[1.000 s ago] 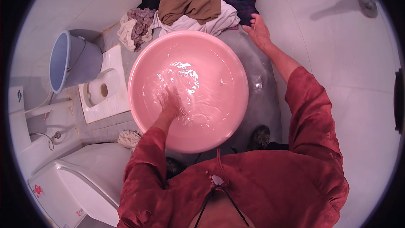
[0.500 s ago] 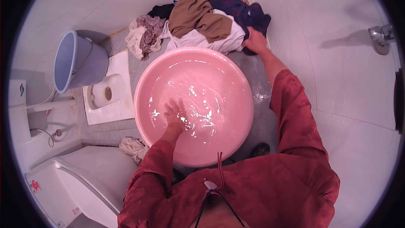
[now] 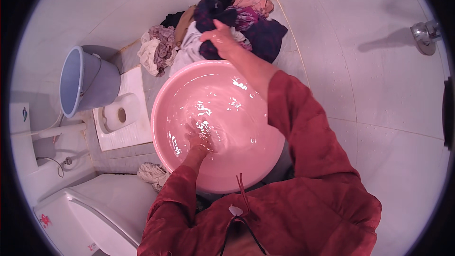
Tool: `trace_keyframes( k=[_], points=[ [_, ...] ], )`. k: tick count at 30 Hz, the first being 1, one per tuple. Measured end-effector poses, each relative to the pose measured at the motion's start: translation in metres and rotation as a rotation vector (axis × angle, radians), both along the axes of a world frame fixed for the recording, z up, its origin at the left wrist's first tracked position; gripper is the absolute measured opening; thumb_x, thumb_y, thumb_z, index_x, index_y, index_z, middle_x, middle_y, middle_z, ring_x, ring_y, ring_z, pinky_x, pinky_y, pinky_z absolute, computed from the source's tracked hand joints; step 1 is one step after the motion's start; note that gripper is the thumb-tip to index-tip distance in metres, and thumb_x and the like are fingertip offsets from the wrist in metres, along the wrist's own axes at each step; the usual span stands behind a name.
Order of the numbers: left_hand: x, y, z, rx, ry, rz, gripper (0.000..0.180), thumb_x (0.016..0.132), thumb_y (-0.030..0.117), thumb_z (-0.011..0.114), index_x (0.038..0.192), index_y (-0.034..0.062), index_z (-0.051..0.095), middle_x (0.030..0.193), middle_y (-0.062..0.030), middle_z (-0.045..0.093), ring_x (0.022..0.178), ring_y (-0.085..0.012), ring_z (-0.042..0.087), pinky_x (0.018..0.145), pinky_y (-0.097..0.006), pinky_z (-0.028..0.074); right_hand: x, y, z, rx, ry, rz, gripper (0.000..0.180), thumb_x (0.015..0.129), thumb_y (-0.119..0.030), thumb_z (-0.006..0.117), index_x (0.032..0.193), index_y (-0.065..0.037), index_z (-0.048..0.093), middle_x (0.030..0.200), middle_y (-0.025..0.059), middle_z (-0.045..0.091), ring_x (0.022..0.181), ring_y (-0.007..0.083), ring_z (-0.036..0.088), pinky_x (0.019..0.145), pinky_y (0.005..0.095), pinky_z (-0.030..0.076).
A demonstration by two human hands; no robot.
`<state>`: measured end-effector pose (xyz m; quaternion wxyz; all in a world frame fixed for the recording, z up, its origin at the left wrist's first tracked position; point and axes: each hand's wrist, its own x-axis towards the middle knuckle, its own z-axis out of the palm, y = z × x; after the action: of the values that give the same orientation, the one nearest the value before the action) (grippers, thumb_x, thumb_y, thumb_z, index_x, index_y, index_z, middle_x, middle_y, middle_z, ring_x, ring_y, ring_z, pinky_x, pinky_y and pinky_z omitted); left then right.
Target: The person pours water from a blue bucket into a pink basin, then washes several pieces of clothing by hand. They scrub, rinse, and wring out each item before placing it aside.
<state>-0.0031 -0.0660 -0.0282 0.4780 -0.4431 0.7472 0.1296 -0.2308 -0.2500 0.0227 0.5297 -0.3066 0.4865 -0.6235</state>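
Observation:
A large pink basin [image 3: 163,161] of water stands in front of me. My left hand [image 3: 199,141] is dipped in it, left of the middle, fingers apart under the rippling water and holding nothing that shows. Beyond the basin's far rim, my right hand [image 3: 221,39] grips a dark navy patterned garment [image 3: 215,13], whose cloth shows above and below the fingers. The garment trails right across a heap of laundry. Around it lie a white cloth [image 3: 190,46], a brown cloth [image 3: 185,27], a purple patterned piece [image 3: 246,17] and a pink one [image 3: 253,1].
Left of the basin are a squat toilet [image 3: 137,128] and a blue-grey bucket [image 3: 102,83]. Mauve and cream cloths [image 3: 159,50] lie by the heap. A white appliance [image 3: 111,194] and a crumpled cloth [image 3: 154,174] are at lower left. A metal fitting [image 3: 422,37] juts from the right wall.
My right hand has moved left across the heap, pulling the dark garment over the brown and white cloths. Purple and pink pieces are now uncovered. My left hand stays in the water.

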Motion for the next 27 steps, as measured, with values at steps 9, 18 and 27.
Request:
trace_keyframes(
  k=[9,18,27],
  points=[
    [0.029,0.01,-0.029,-0.151,0.215,0.112,0.137,0.051,0.055,0.083,0.148,0.0077,0.0,0.151,-0.0298,0.003,0.134,-0.057,0.01,0.099,-0.063,0.029,-0.014,-0.033,-0.009,-0.171,0.526,0.387,0.061,0.075,-0.042,0.069,0.118,-0.001,0.059,0.104,0.0148,0.067,0.097,0.0243,0.063,0.086,0.032,0.049],
    [0.042,0.015,-0.055,-0.037,0.23,0.221,0.121,0.061,0.053,0.076,0.148,0.0067,0.005,0.149,-0.0315,0.003,0.134,-0.059,0.002,0.1,-0.067,0.024,-0.173,-0.034,-0.105,0.283,1.05,-0.436,0.071,0.07,-0.03,0.078,0.127,-0.008,0.041,0.12,0.0257,0.051,0.112,0.0394,0.052,0.094,0.0437,0.043],
    [0.023,0.003,-0.033,-0.066,0.18,0.099,0.14,0.045,0.05,0.087,0.148,0.0061,0.002,0.149,-0.031,0.004,0.135,-0.0557,0.005,0.1,-0.066,0.029,-0.177,-0.072,-0.134,0.547,1.028,-0.103,0.087,0.063,-0.027,0.08,0.133,0.001,0.037,0.122,0.0278,0.054,0.121,0.0401,0.049,0.102,0.0422,0.039]
  ],
)
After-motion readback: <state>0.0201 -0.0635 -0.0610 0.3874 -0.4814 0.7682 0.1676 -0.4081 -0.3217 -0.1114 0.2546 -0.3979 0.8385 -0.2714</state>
